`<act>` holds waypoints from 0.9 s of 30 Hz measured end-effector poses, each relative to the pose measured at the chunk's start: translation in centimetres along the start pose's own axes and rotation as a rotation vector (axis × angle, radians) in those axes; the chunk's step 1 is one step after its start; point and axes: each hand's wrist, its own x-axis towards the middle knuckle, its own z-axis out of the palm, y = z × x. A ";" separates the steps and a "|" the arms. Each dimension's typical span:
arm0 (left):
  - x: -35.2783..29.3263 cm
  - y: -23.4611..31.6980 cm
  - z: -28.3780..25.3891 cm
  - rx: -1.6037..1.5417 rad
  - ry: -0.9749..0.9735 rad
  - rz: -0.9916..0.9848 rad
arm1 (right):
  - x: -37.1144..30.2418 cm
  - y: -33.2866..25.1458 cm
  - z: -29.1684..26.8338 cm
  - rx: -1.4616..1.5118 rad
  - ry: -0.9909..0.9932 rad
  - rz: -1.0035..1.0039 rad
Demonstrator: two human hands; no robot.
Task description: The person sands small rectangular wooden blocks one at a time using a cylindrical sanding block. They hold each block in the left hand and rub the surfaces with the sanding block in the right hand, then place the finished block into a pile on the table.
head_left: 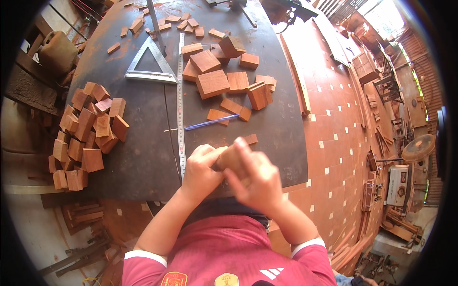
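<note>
A brown wooden block [230,158] is between my two hands, close to the front edge of the dark table [143,157]. My left hand [201,169] is closed on its left end, thumb on top. My right hand [257,177], a little blurred by motion, has its fingers bent over the block's right side. Much of the block is hidden by the fingers. Just beyond them lies a small wood piece [250,139]. Further off, a blue pen [210,122] rests across a wood piece. A steel ruler [181,109] runs lengthwise down the table, left of the pen.
A metal triangle square [151,62] lies left of the ruler. Larger wooden blocks [212,84] are heaped right of it, with small offcuts [172,19] at the far end. Many blocks [86,124] cluster at the left edge. Tiled floor [329,143] stretches to the right.
</note>
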 end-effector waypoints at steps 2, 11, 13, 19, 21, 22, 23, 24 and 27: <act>0.0 -0.2 0.0 0.009 0.002 0.015 | -0.7 -1.5 0.2 0.031 -0.046 -0.108; 0.0 -0.2 -0.1 0.005 -0.003 0.039 | -0.2 -0.4 0.3 0.158 0.013 -0.136; 0.0 -0.3 -0.1 0.018 -0.007 0.029 | 0.7 0.6 -0.3 0.041 0.018 0.000; 0.1 -0.1 -0.2 0.017 -0.019 0.014 | 0.0 0.0 0.1 0.063 0.020 -0.059; 0.1 0.1 -0.1 0.020 0.003 0.001 | 0.9 1.4 -0.1 -0.020 0.080 0.043; 0.1 0.0 -0.2 0.015 -0.012 -0.001 | 0.7 1.1 0.1 0.008 0.059 -0.002; 0.1 -0.1 -0.2 0.006 -0.029 -0.003 | 0.1 0.3 0.3 0.033 0.038 -0.045; 0.1 -0.3 -0.2 -0.003 -0.046 -0.005 | -0.5 -0.5 0.4 0.058 0.017 -0.087; 0.2 -0.3 -0.1 0.027 -0.034 0.004 | -0.2 -0.4 0.0 0.039 -0.002 -0.038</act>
